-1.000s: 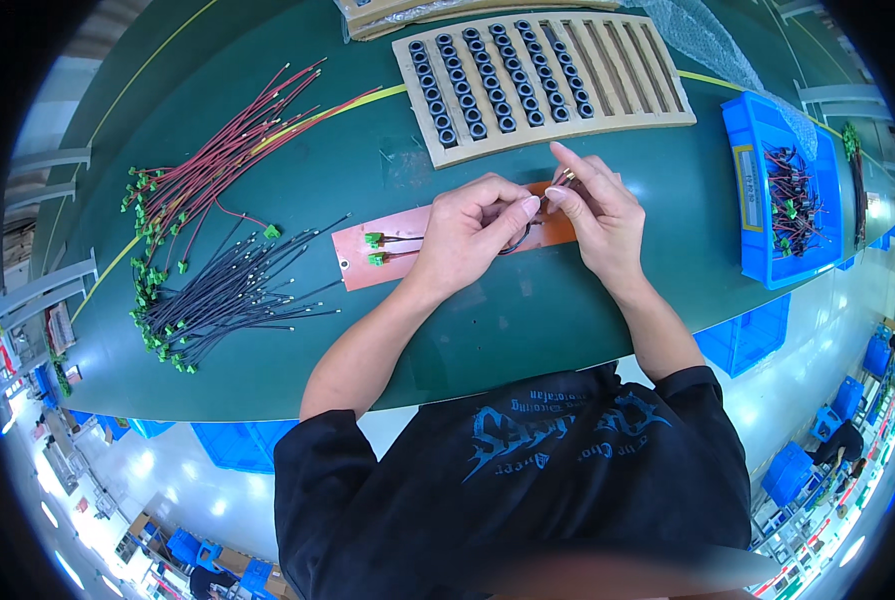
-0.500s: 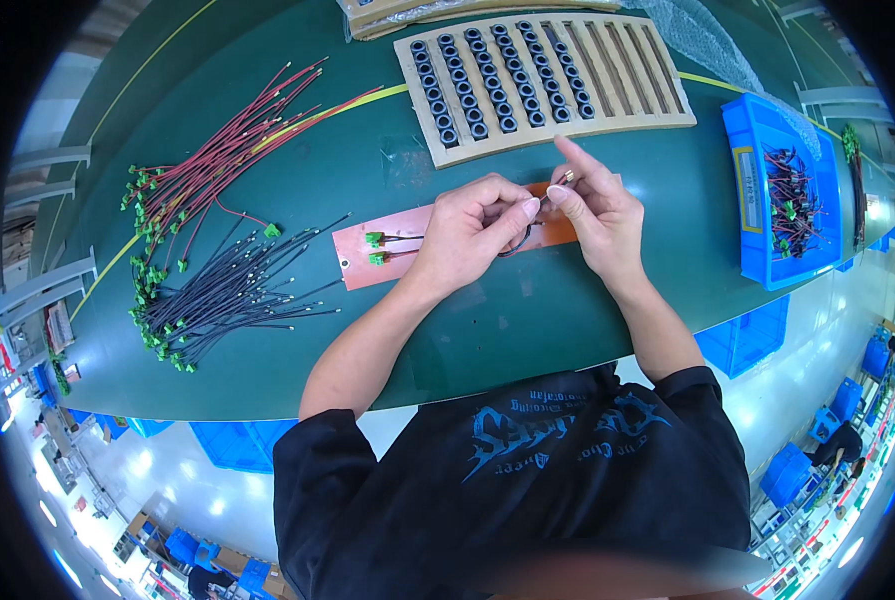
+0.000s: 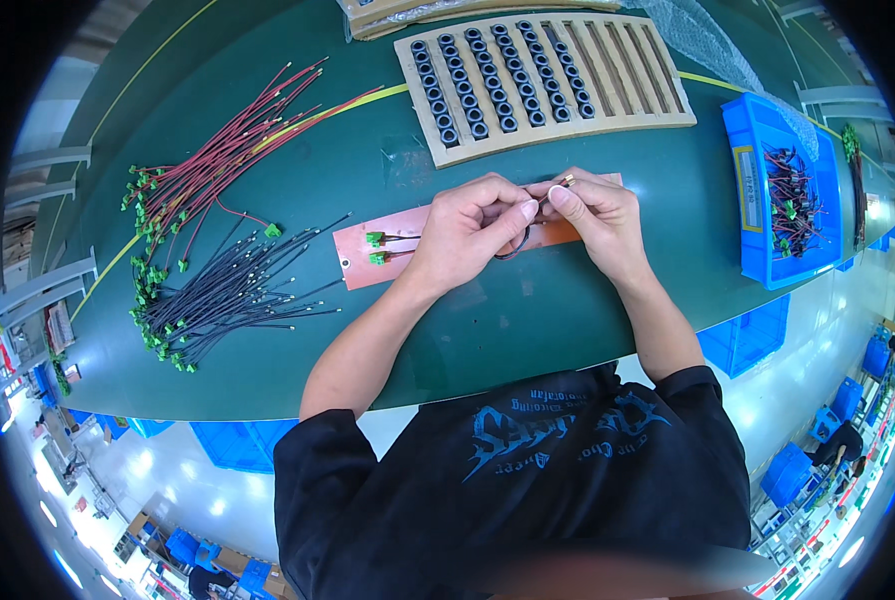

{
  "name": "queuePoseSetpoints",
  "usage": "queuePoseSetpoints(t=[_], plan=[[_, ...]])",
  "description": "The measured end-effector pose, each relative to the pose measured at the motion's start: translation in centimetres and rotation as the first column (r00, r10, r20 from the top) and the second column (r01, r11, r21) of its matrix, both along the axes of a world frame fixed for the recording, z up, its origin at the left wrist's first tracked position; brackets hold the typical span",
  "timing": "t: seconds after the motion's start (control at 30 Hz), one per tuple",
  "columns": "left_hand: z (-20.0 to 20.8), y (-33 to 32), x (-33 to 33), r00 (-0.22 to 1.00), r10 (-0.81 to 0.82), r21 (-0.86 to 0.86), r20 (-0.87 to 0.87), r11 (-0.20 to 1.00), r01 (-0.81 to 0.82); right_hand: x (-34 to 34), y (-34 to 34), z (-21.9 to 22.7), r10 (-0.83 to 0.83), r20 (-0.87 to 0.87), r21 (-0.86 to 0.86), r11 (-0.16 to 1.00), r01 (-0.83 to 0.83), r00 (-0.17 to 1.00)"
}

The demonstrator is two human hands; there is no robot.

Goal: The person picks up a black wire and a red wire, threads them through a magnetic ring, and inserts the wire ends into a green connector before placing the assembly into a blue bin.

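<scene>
My left hand pinches a pair of wires between thumb and fingertips, above a copper-coloured board lying on the table. Two green connectors at the wires' left end rest on that board, and the dark and red leads run under my left hand. My right hand is closed on the other end of the same wires, where small brass-coloured tips stick out past the thumb. Between the hands a black curved piece shows in part; whether it is a ring or a wire loop I cannot tell.
Bundles of red wires and black wires with green connectors lie at left. A slotted tray with rows of black rings stands at the back. To the right, a blue bin holds wired pieces, with bubble wrap behind.
My right index finger has come down from its raised position and bent onto the wires by the thumb. My left hand has hardly moved.
</scene>
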State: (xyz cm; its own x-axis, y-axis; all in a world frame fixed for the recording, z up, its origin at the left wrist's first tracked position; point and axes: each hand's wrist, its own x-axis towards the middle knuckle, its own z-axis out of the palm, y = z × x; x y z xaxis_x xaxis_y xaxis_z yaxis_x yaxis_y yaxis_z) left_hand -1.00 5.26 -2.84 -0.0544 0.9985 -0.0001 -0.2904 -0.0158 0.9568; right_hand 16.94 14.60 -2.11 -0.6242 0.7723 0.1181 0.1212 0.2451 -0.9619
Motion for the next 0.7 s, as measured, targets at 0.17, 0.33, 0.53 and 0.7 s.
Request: queuePoseSetpoints(t=[0.17, 0.33, 0.53, 0.7], plan=[[-0.3, 0.2, 0.1, 1.000, -0.013, 0.001, 0.010, 1.000, 0.013, 0.1, 0.1, 0.0, 0.005, -0.022, -0.016, 1.000, -0.005, 1.000], [-0.3, 0.9, 0.6, 0.998, -0.061, -0.017, 0.001, 0.998, 0.061, 1.3, 0.6, 0.4, -0.015, 0.053, -0.074, 0.997, 0.019, 0.998], [0.4, 1.1, 0.9, 0.922, 0.125, 0.264, -0.367, 0.964, -0.026, 2.8, -0.1, 0.9, -0.167, 0.149, 0.228, 0.965, 0.131, 0.975], [2.5, 0.6, 1.1, 0.808, 0.100, 0.201, -0.581, 0.979, 0.023, 3.6, 0.5, 1.4, -0.210, 0.038, 0.337, 0.923, 0.185, 0.977]])
